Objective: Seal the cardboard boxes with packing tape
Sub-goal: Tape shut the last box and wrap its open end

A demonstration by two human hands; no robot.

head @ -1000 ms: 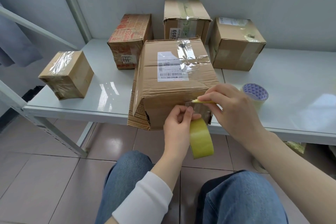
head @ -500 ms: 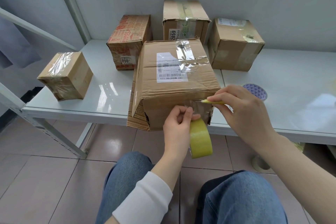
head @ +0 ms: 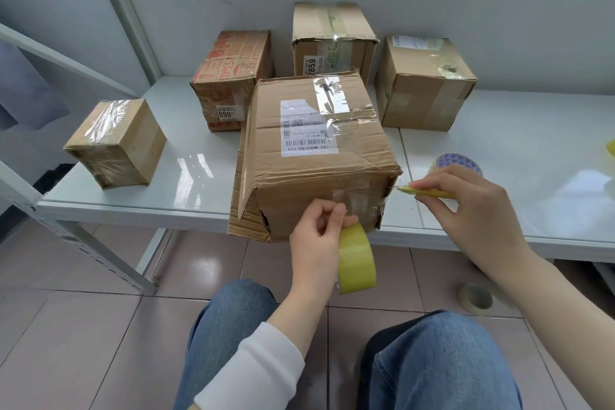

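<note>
Two grips are being held: tape roll (head: 356,260) pinched in left hand (head: 316,238), yellow cutter (head: 429,192) in right hand (head: 469,210), at crumpled box (head: 316,160) overhanging table (head: 515,133) edge; cardboard likely light, soft, steadied best at corners.

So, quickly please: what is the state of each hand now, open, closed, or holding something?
Left hand: closed, holding the yellow tape roll.
Right hand: closed, pinching a thin yellow cutter.

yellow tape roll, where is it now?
Head view, centre: the yellow packing tape roll hangs in the left hand, below the edge of the white table, at the big brown cardboard box.
</note>
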